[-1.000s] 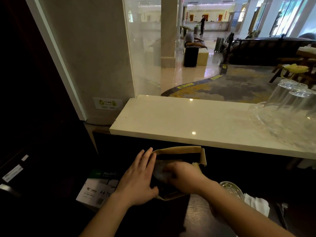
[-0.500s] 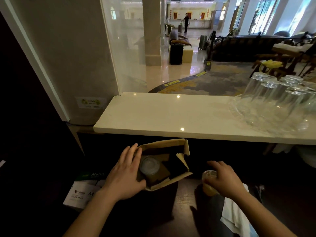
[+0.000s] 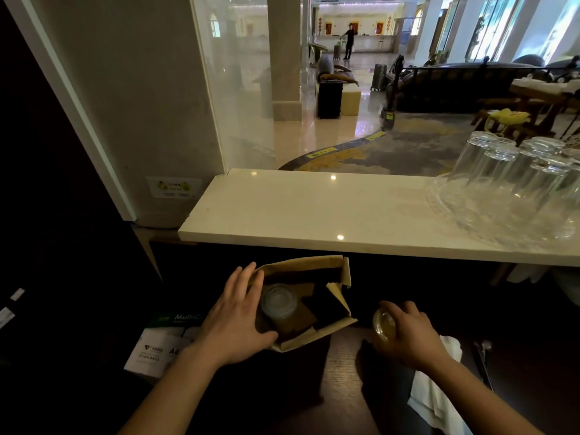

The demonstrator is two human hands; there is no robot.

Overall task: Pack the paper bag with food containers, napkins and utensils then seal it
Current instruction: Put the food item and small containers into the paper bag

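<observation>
Since a second ago the right hand [image 3: 408, 335] has left the paper bag [image 3: 306, 304] and now grasps a second container [image 3: 383, 329] just right of it, seemingly lidded; the left hand [image 3: 240, 321] grips the bag's left rim, steadying it.

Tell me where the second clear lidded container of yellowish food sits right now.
In the head view, the clear lidded container is lower right, under the right hand, just right of the open brown paper bag and beside the white napkins.
</observation>
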